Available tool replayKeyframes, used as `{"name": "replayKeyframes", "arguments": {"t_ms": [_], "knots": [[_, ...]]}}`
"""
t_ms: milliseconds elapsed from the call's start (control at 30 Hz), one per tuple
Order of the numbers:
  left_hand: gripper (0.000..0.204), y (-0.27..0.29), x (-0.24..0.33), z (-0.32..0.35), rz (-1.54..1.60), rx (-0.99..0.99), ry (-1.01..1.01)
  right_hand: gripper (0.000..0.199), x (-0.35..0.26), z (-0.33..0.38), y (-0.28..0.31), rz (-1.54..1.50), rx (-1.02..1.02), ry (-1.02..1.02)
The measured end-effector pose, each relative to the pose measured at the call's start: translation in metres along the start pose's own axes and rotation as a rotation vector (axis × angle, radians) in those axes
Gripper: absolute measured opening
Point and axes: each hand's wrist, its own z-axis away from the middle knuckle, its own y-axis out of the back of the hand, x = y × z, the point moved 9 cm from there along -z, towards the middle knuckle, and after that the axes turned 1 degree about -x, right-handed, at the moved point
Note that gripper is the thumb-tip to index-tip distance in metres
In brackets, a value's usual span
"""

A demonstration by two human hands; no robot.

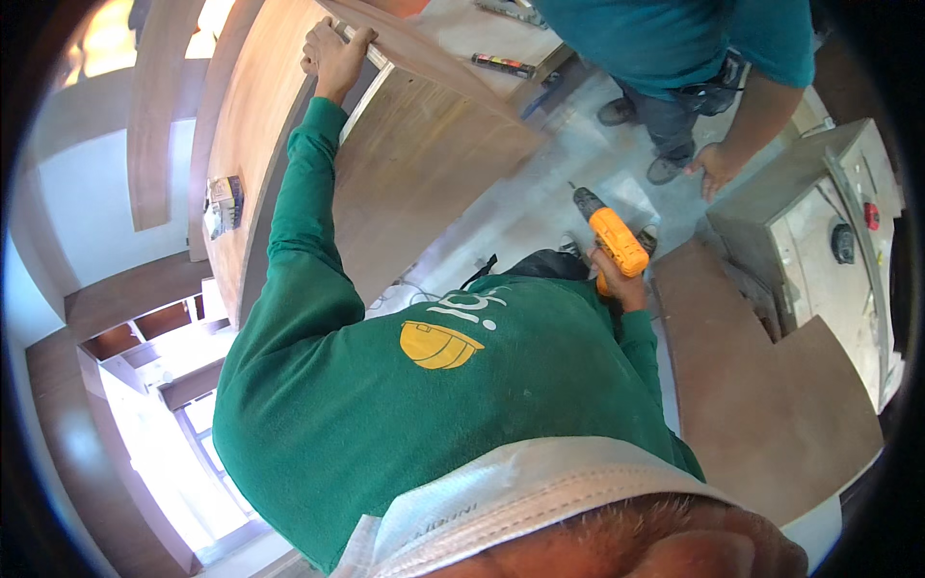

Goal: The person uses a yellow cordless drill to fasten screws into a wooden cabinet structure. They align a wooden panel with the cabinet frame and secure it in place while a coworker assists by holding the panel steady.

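The drill (611, 239) sits in my right hand (622, 285), low and close to my body at the right of my chest. Its yellow body runs up and to the left from the handle, and the black chuck and thin bit point the same way, toward the panel (414, 154) that my other hand steadies. So the long axis of the drill already slants toward the work, but the tip is well apart from the wood, with bare floor (540, 202) between them. My right grip is wrapped tight round the handle; I cannot tell whether a finger rests on the trigger.

My left hand (332, 53) is stretched far up and out, the green sleeve nearly straight. Its fingers are hooked over the top edge of the upright panel, a firm closed hold on the board. That hand is at the panel; the drill hand is the far one from it, and the panel lies up and to the left of the drill.

Farther out, a second person in a teal shirt (674, 39) stands beyond the panel, one hand (715, 169) hanging open near a grey machine (809, 212) at the right. A marker (502, 65) lies on the table (462, 29) past the panel's edge. A brown board (761, 395) lies flat at my lower right.
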Motion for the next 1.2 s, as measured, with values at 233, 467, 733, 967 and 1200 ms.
{"name": "replayKeyframes", "arguments": {"t_ms": [233,467,733,967,1200], "knots": [[0.108,0.017,0.007,-0.017,-0.068,0.077,-0.04,0.042,-0.092,-0.008,0.013,0.267,-0.19,0.247],[0.079,0.042,0.031,0.028,0.043,0.176,-0.13,0.043,-0.158,-0.025,0.018,0.614,-0.251,0.387],[0.043,0.21,0.098,0.168,1.073,0.281,-0.256,0.032,-0.333,-0.009,-0.069,0.931,-0.217,1.047],[0.049,0.417,0.086,0.255,0.408,0.963,-1.178,0.025,-0.451,-0.07,-0.179,0.785,-0.291,1.35],[0.053,0.443,0.074,0.275,0.136,0.895,-1.328,0.033,-0.443,-0.124,-0.243,0.91,-0.288,1.478]]}}
